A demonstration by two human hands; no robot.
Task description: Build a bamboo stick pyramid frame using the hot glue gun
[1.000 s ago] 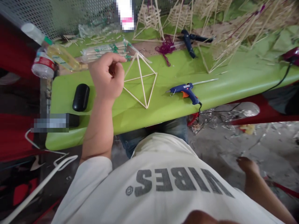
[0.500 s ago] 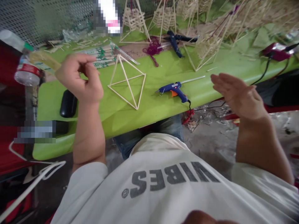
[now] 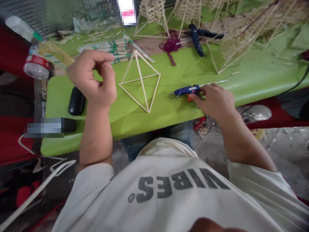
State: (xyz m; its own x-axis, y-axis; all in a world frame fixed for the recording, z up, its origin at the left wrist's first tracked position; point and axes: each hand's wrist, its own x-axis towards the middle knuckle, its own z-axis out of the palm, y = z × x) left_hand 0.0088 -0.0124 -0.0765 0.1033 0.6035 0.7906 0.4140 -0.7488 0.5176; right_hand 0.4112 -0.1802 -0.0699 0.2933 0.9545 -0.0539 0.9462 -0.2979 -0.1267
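A blue hot glue gun point(image 3: 185, 91) with an orange trigger lies on the green table, its nozzle pointing left and a glue stick out of its back. My right hand point(image 3: 216, 100) is closed around its handle, thumb near the trigger. Left of the gun stands a pyramid frame point(image 3: 142, 80) of thin wooden sticks, touched by neither hand. My left hand point(image 3: 95, 75) is raised beside the frame, fingers curled and thumb close to the index finger; whatever may be between them is too small to make out.
Behind are stick packets point(image 3: 108, 48), purple string point(image 3: 172, 45), a dark blue tool point(image 3: 196, 40) and several stick structures point(image 3: 154, 13). On the left are a black case point(image 3: 76, 101), a bottle point(image 3: 37, 64) and a blurred-out object point(image 3: 45, 127). A cable point(image 3: 298, 79) runs at the right.
My right hand has moved left and down from open air onto the glue gun and closed on its handle. My left hand keeps its curled pose. The view has shifted slightly.
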